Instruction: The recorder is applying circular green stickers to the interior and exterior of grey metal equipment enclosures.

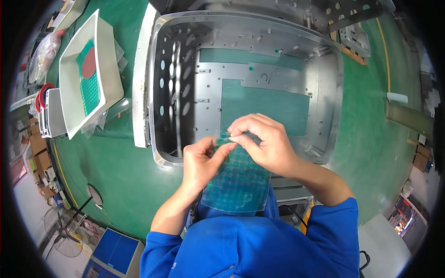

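Note:
A translucent sheet of round blue-green stickers (236, 187) hangs in front of my body, its upper edge between my hands. My left hand (200, 160) grips the sheet's upper left part between thumb and fingers. At the top edge my right hand (266, 141) is closed in a pinch, the thumb and fingertips close to the left thumb. Whatever small piece lies between the right fingertips is too small to make out. Just beyond both hands stands a large open metal housing (320, 92) with rectangular cutouts, studs and a row of holes in its left wall.
At the left stands a white bin (107, 83) containing green dotted sheets (91, 98) and a red disc (88, 63). Rolls of red and dark tape (42, 97) sit beside it. A perforated metal panel (347, 16) rises behind the housing. A floor fan (67, 236) is at lower left.

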Motion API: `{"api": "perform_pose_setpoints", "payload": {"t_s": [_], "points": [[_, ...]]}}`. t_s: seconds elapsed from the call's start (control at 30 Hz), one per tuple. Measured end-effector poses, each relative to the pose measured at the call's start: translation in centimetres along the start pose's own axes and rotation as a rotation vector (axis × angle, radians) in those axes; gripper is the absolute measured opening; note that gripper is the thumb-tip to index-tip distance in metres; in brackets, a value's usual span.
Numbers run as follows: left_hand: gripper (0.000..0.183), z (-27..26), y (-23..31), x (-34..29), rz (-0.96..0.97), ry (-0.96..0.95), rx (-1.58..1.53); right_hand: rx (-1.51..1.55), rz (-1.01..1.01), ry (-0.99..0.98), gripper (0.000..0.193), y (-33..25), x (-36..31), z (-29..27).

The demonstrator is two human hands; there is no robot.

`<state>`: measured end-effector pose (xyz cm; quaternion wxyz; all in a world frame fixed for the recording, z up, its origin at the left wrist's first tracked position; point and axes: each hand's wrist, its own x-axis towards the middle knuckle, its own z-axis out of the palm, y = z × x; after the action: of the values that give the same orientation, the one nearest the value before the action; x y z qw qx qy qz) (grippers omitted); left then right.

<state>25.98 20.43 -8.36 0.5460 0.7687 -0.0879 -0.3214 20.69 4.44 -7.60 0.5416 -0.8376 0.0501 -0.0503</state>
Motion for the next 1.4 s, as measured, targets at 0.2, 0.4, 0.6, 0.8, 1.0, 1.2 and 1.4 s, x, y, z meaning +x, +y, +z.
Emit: {"api": "perform_pose_setpoints", "payload": {"t_s": [0.2,0.4,0.6,0.8,1.0,1.2,1.4], "points": [[0.022,-0.3,0.5,0.7,-0.131,0.053,-0.098,0.098,0.461,0.152,0.005,11.5,3.9,-3.9],[0.028,-0.6,-0.8,0.5,-0.103,0.105,-0.094,-0.277,0.442,0.072,0.007,16.9,4.5,-2.9],[0.034,-0.6,-1.2,0.7,-0.091,0.107,-0.111,-0.361,0.507,0.039,0.007,16.3,5.0,-2.7],[0.035,-0.6,-0.9,0.8,-0.108,0.100,-0.113,-0.401,0.505,0.046,0.007,16.7,5.0,-2.5],[0.034,-0.7,-1.1,0.8,-0.104,0.090,-0.114,-0.439,0.489,0.052,0.008,16.2,4.9,-2.3],[0.034,-0.5,-0.9,0.9,-0.114,0.092,-0.124,-0.468,0.448,0.070,0.008,16.1,4.7,-2.3],[0.033,-0.5,-1.0,0.9,-0.103,0.092,-0.137,-0.500,0.394,0.132,0.007,15.8,4.4,-2.1]]}}
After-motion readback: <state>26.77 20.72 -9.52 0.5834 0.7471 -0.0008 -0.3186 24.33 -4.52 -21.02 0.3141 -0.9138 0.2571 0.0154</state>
